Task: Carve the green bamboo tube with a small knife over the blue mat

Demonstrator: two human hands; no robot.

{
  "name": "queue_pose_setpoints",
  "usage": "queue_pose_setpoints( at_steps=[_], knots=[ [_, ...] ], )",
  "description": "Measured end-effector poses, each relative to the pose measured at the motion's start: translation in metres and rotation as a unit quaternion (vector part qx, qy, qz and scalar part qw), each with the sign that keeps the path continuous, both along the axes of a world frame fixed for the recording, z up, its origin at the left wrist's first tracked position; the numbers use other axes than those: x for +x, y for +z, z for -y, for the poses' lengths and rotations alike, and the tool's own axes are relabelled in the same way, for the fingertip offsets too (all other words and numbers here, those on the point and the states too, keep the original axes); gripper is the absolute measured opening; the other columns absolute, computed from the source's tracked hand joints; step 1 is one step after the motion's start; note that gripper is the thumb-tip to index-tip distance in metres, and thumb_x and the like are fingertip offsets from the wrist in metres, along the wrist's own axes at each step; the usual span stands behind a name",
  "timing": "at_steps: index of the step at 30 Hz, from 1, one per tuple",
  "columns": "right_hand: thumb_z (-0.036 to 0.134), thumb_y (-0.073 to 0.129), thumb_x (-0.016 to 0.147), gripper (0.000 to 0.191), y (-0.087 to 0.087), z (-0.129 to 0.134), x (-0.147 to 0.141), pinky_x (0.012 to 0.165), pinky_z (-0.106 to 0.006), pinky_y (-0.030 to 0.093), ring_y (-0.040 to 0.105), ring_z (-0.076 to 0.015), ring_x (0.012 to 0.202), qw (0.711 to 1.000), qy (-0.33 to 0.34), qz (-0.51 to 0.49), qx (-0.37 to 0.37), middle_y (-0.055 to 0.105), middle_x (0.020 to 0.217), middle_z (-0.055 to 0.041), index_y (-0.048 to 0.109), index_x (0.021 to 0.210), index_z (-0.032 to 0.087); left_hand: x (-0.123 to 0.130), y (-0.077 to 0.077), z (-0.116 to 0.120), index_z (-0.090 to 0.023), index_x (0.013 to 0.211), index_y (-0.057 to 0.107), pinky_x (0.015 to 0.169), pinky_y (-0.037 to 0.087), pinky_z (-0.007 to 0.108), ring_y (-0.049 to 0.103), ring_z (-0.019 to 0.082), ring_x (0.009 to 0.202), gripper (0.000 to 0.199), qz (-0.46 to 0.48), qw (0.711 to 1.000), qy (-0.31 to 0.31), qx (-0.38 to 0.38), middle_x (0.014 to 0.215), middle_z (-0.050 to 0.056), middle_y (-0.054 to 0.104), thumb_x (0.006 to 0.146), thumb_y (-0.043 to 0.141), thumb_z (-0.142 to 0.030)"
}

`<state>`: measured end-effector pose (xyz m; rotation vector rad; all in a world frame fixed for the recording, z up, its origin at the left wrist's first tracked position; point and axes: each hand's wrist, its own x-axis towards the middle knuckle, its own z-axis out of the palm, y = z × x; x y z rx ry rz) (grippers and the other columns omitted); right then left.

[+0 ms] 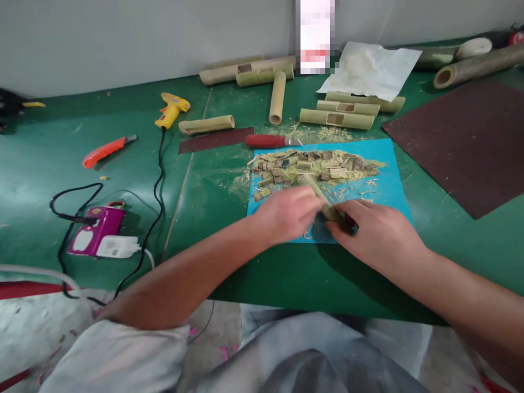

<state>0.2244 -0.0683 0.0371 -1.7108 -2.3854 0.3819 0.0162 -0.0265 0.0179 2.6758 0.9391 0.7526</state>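
A narrow bamboo tube (pixel 323 203) slants over a blue sheet (pixel 399 180), its far end above a heap of bamboo chips (pixel 319 165). My right hand (pixel 380 232) grips the near end between thumb and fingers; something small and dark shows beside those fingers, too hidden to name. Slightly blurred, my left hand (pixel 289 213) is closed with its fingertips against the tube's left side. Behind the sheet lies a red-handled carving knife (pixel 266 141), blade pointing right.
Cut bamboo tubes (pixel 339 119) lie behind the sheet, some with notches. Brown sheets include a large one (pixel 462 147) at right. On the left are a yellow glue gun (pixel 174 109), an orange utility knife (pixel 106 152) and a purple power strip (pixel 98 229) with cords. White paper (pixel 368 71) lies behind.
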Motion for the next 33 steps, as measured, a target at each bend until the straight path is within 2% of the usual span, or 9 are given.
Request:
queue_pose_setpoints(
  at_steps=[3,6,11,15,19,23,27,31,33],
  knots=[
    [0.035,0.057,0.087,0.018,0.000,0.000,0.000,0.055,-0.031,0.030,0.060,-0.0181,0.063,1.000,-0.002,0.004,-0.007,0.069,0.076,-0.0046,0.068,0.083,0.021,-0.001,0.000,-0.001,-0.014,0.094,0.070,0.069,0.050,0.025,0.063,0.015,0.077,0.027,0.023,0.998,0.043,0.030,0.084,0.006,0.067,0.103,0.046,-0.023],
    [0.033,0.057,0.087,0.017,0.001,0.000,0.000,0.056,-0.032,0.030,0.060,-0.0185,0.065,1.000,0.000,0.012,-0.012,0.070,0.079,-0.0054,0.069,0.085,0.021,0.000,0.000,0.002,-0.016,0.092,0.070,0.064,0.048,0.024,0.061,0.014,0.072,0.030,-0.021,1.000,-0.022,0.002,0.079,0.004,0.065,0.103,0.044,-0.023],
    [0.036,0.056,0.089,0.020,0.002,0.001,-0.001,0.055,-0.032,0.028,0.059,-0.0185,0.064,0.999,-0.006,0.033,-0.021,0.069,0.079,-0.0053,0.069,0.085,0.021,-0.001,-0.001,-0.001,-0.014,0.094,0.070,0.069,0.050,0.025,0.063,0.015,0.077,0.029,0.022,0.999,0.030,0.032,0.082,0.006,0.067,0.104,0.045,-0.024],
    [0.034,0.055,0.090,0.020,0.003,0.001,-0.001,0.056,-0.033,0.028,0.059,-0.0185,0.065,0.999,0.007,0.037,-0.018,0.070,0.081,-0.0059,0.069,0.084,0.020,-0.002,-0.001,-0.003,-0.016,0.090,0.070,0.065,0.049,0.024,0.062,0.014,0.073,0.033,-0.012,1.000,-0.024,0.005,0.078,0.004,0.065,0.105,0.043,-0.026],
    [0.036,0.055,0.090,0.021,0.003,0.002,0.000,0.055,-0.033,0.026,0.059,-0.0182,0.064,0.999,0.001,0.036,-0.012,0.070,0.080,-0.0054,0.069,0.086,0.020,-0.003,-0.001,-0.005,-0.014,0.094,0.071,0.070,0.051,0.025,0.064,0.015,0.078,0.026,0.029,0.998,0.041,0.038,0.082,0.006,0.068,0.103,0.047,-0.023],
    [0.033,0.057,0.089,0.019,0.002,0.003,-0.001,0.056,-0.032,0.026,0.058,-0.0178,0.064,0.999,0.008,0.041,-0.002,0.070,0.080,-0.0054,0.069,0.085,0.019,-0.002,-0.002,-0.003,-0.015,0.095,0.071,0.067,0.050,0.024,0.063,0.014,0.074,0.029,0.005,1.000,-0.026,0.010,0.081,0.005,0.067,0.103,0.045,-0.023],
    [0.034,0.055,0.090,0.021,0.002,0.003,-0.002,0.056,-0.032,0.024,0.058,-0.0179,0.065,0.999,0.002,0.047,-0.002,0.071,0.081,-0.0056,0.069,0.086,0.019,-0.004,-0.002,-0.006,-0.014,0.096,0.071,0.071,0.052,0.026,0.065,0.015,0.079,0.027,0.026,0.998,0.045,0.035,0.085,0.006,0.069,0.103,0.047,-0.024],
    [0.033,0.055,0.090,0.021,0.002,0.003,-0.002,0.056,-0.032,0.024,0.058,-0.0179,0.066,0.999,0.012,0.051,-0.005,0.070,0.079,-0.0055,0.068,0.084,0.019,-0.004,-0.002,-0.008,-0.014,0.096,0.071,0.067,0.051,0.025,0.064,0.015,0.075,0.028,0.001,0.999,-0.015,0.032,0.081,0.006,0.068,0.103,0.046,-0.023],
    [0.035,0.055,0.090,0.021,0.002,0.003,-0.002,0.056,-0.032,0.024,0.058,-0.0178,0.065,0.999,0.006,0.050,-0.002,0.070,0.081,-0.0053,0.069,0.085,0.019,-0.005,-0.003,-0.010,-0.014,0.095,0.071,0.069,0.051,0.025,0.064,0.015,0.076,0.025,0.030,0.998,0.026,0.042,0.082,0.006,0.068,0.102,0.049,-0.022]
  ],
)
